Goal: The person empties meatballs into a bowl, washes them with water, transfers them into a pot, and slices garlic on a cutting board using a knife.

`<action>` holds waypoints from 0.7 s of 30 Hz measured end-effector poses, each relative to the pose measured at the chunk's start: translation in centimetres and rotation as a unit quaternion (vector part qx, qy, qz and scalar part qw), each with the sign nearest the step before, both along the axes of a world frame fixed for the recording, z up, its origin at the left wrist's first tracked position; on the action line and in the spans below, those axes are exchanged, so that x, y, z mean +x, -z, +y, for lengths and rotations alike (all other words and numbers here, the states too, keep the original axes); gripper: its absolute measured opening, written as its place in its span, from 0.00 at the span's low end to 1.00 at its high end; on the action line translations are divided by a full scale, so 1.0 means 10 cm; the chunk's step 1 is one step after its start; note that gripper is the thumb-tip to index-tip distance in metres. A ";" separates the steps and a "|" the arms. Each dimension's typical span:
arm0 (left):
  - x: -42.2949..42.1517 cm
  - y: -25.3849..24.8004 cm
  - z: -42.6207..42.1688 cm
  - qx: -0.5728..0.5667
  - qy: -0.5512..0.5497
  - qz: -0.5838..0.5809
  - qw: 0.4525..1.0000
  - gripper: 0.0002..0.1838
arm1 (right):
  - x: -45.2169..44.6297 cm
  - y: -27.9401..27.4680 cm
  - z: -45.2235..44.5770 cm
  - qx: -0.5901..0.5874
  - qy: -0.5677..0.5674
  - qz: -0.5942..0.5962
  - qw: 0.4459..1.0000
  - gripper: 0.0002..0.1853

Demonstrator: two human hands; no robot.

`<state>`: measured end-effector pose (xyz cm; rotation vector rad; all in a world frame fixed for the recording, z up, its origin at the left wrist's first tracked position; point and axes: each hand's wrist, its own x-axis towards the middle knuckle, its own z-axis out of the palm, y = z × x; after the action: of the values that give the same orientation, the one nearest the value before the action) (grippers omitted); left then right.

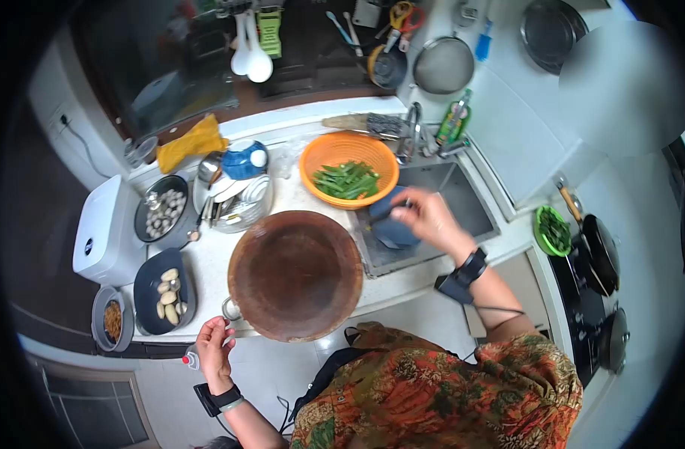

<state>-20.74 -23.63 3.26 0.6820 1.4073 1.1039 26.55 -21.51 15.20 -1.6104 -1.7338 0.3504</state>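
Note:
My right hand (431,218) is above the sink (462,196), closed round a dark, slim object that is blurred; its kind I cannot make out. A blue-grey basin (396,233) sits in the sink below it. My left hand (216,346) is near the counter's front edge, left of the round wooden board (295,275), its fingers bent with the tips close together. Whether something small is between them is hidden. A metal ring handle (231,308) shows beside the board. Behind the board, an orange basket (349,169) holds cut green vegetables (346,181).
Left on the counter are a dark tub (165,291) of pale oval pieces, a grey bowl (112,319), a pan (163,208) and a dish rack (241,208). A green basket (552,230) stands by the stove (573,299) at right. A faucet (412,135) rises behind the sink.

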 end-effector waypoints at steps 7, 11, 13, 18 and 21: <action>0.37 0.05 0.04 -0.001 0.035 -0.028 0.999 0.08 | 0.86 -0.70 -0.20 0.214 0.079 0.262 0.938 0.12; 0.48 0.06 0.02 -0.010 0.013 0.018 1.000 0.10 | 1.35 -0.70 -0.22 0.156 0.087 0.278 0.944 0.11; 0.56 0.06 -0.01 -0.022 0.004 0.044 0.999 0.10 | 1.66 -0.79 -0.13 0.184 0.076 0.253 0.947 0.10; 0.90 0.09 0.04 -0.041 0.024 0.151 0.987 0.19 | 2.58 -2.37 0.06 0.331 0.106 0.091 0.933 0.15; 1.14 0.06 0.01 -0.053 0.029 0.125 0.990 0.19 | 2.88 -3.34 0.23 0.370 0.053 0.098 0.922 0.16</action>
<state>-9.36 -23.48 2.71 0.7991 1.6359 0.9131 55.32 -19.21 48.64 -1.0595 -1.3749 -0.1855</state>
